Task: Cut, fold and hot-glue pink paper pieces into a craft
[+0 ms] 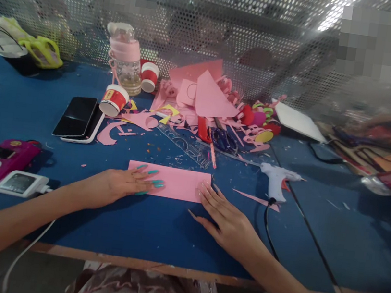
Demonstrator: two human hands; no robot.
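A folded strip of pink paper (179,183) lies lengthwise on the blue table in front of me. My left hand (128,181) rests flat on its left end, fingers stretched out over the paper, nails painted teal. Over the right end lie the fingertips of my right hand (224,213), its fingers extended and the thumb apart on the near side. Neither hand grips the paper; both press on it from above. Beyond the strip is a clear stencil ruler (184,147) with letter cut-outs.
A white glue gun (274,179) with a black cord lies right. Behind are pink paper scraps (213,95), blue-handled scissors (225,138), paper cups (113,100) and a water bottle (124,56). Phones (78,117) and a magenta power strip (4,158) are left. Perforated metal (213,18) stands behind.
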